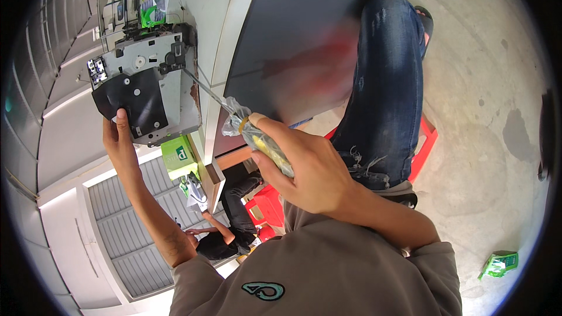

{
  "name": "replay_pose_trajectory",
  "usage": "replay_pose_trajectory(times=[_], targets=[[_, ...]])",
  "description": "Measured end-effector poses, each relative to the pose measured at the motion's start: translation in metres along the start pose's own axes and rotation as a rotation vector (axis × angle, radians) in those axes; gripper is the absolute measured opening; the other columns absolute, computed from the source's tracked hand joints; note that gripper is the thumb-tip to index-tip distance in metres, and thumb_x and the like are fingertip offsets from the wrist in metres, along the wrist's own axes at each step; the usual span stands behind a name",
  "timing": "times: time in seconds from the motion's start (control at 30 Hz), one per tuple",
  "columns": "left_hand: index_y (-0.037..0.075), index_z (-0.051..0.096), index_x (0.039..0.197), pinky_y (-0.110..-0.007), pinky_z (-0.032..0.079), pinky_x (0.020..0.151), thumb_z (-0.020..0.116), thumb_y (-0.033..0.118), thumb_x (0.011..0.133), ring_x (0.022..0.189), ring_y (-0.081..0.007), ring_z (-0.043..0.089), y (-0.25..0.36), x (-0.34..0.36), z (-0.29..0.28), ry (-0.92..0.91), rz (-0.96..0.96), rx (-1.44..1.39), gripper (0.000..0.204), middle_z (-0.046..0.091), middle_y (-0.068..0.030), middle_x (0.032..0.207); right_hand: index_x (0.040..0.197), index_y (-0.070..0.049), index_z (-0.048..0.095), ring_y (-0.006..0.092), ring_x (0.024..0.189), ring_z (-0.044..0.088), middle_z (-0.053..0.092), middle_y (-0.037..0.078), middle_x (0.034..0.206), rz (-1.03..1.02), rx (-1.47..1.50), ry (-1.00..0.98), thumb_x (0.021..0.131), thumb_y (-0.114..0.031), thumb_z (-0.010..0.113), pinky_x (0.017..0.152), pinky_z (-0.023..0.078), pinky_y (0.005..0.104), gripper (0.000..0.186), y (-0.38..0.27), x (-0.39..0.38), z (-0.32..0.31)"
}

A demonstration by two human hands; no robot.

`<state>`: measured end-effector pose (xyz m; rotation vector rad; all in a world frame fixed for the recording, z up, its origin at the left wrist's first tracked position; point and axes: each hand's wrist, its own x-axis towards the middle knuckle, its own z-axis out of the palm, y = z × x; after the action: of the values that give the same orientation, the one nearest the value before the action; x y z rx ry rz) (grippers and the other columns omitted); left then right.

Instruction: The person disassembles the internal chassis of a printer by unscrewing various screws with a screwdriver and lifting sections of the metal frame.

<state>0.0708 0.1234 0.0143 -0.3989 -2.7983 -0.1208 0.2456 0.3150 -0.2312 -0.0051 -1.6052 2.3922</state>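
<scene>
My left hand [124, 146] grips the lower edge of a metal device chassis [179, 96], with one digit lying on its black sheet [132, 99]. The chassis is a grey plate with holes and black plastic fittings; its exact kind I cannot tell. In my closed right hand [319, 175] is a screwdriver [264, 145], its yellow handle wrapped in clear plastic and bound with a yellowish band. The long thin shaft points up and left to a black plastic fitting [174, 58] at the chassis's edge. Whether the tip sits in a screw is too small to see.
The chassis is at a pale tabletop [202, 0] with a dark panel [293, 41] beside it. Close by are a green box [179, 157] and a wire rack [120, 0]. Another person [219, 243] in black sits near a red stool [268, 205]. A green packet [500, 264] lies on the floor.
</scene>
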Motion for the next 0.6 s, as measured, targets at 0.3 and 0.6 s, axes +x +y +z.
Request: replay_pose_trajectory(times=[0.3,0.6], targets=[[-0.001,0.063,0.131,-0.027,0.043,0.097,0.061,0.043,0.104,0.105,-0.0130,0.056,0.0016,-0.0012,0.0021,0.008,-0.005,-0.034,0.052,0.068,-0.0069,0.115,0.135,0.000,0.055,0.0403,0.081,0.071,0.071,0.023,0.101,-0.005,0.043,0.016,0.093,-0.013,0.070,0.070,0.056,0.0426,0.046,-0.0052,0.0019,-0.0027],[0.000,0.062,0.134,-0.029,0.045,0.097,0.061,0.044,0.103,0.105,-0.0146,0.058,-0.0010,0.0012,-0.0003,0.000,0.012,0.005,0.054,0.068,-0.0089,0.117,0.135,-0.001,0.056,0.0397,0.077,0.070,0.071,0.023,0.101,0.004,0.014,0.007,0.092,-0.014,0.071,0.067,0.055,0.0428,0.047,-0.0046,0.0056,-0.0040]])
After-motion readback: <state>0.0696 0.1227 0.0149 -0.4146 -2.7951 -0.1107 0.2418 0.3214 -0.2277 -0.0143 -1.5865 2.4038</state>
